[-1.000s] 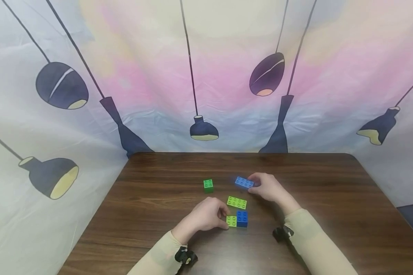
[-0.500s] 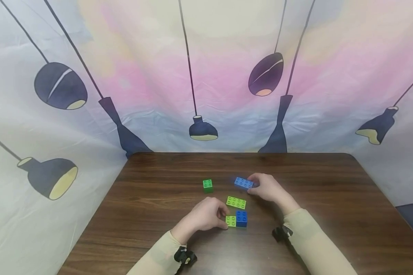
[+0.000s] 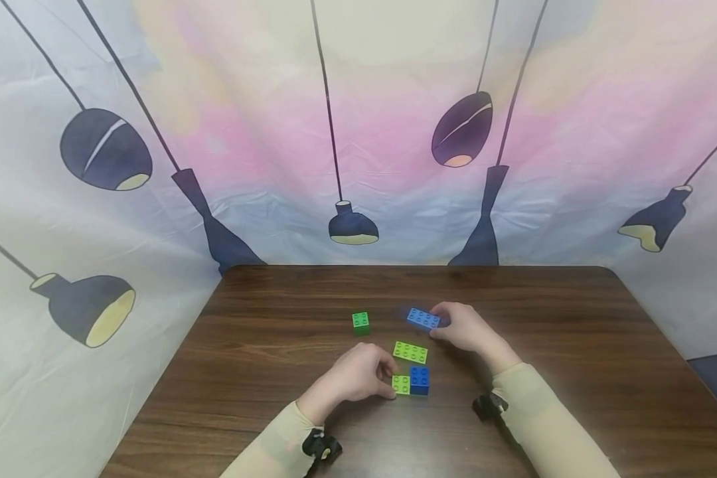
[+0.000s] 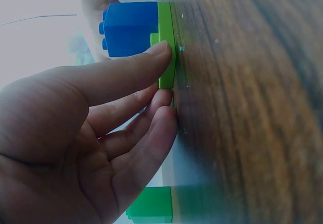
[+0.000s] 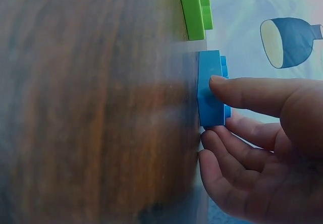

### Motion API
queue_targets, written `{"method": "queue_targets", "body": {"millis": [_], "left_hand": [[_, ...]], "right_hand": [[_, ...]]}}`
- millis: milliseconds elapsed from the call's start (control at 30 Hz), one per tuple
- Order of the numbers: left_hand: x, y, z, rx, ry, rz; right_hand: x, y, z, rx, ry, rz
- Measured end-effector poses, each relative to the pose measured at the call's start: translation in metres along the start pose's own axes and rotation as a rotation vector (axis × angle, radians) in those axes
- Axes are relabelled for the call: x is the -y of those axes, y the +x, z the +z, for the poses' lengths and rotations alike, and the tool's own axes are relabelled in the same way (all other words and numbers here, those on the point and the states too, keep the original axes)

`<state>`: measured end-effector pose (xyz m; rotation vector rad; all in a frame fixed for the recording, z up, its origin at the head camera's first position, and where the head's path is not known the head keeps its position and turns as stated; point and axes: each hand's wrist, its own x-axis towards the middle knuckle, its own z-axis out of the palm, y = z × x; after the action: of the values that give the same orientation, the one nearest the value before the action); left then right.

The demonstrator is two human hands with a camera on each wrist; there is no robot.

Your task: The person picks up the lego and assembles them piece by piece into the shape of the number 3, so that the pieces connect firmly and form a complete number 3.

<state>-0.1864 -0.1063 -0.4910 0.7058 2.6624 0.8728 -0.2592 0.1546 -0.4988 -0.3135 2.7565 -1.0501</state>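
Now the right hand [image 3: 463,325] narrowly pinches the light-blue brick [image 3: 423,319], its long axis running leftward from the grip; the left hand [image 3: 357,372] pinches the lime piece [image 3: 401,384], dark-blue brick [image 3: 419,380] on its farther end.

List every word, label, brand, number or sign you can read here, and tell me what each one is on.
None: no text is readable in any view.
Green brick, light-blue brick, dark-blue brick, lime brick, lime plate: any lettering on the studs would be too small to read.
Backdrop: drawn lamps, no lettering seen.
Table: no lettering seen.
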Motion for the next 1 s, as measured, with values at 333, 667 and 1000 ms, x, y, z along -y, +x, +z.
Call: {"method": "queue_targets", "body": {"millis": [333,667,1000], "left_hand": [[-0.0025,-0.0022,-0.0003,0.006,-0.002,-0.01],[-0.0037,-0.0029,-0.0003,0.01,-0.009,-0.004],[-0.0018,-0.0004,-0.0014,0.002,0.006,0.01]], "right_hand": [[-0.0013,-0.002,0.0016,-0.002,0.007,0.017],[-0.0044,-0.002,0.0038,-0.001,0.001,0.019],[-0.0029,0.0005,0.001,-0.001,0.002,-0.015]]}}
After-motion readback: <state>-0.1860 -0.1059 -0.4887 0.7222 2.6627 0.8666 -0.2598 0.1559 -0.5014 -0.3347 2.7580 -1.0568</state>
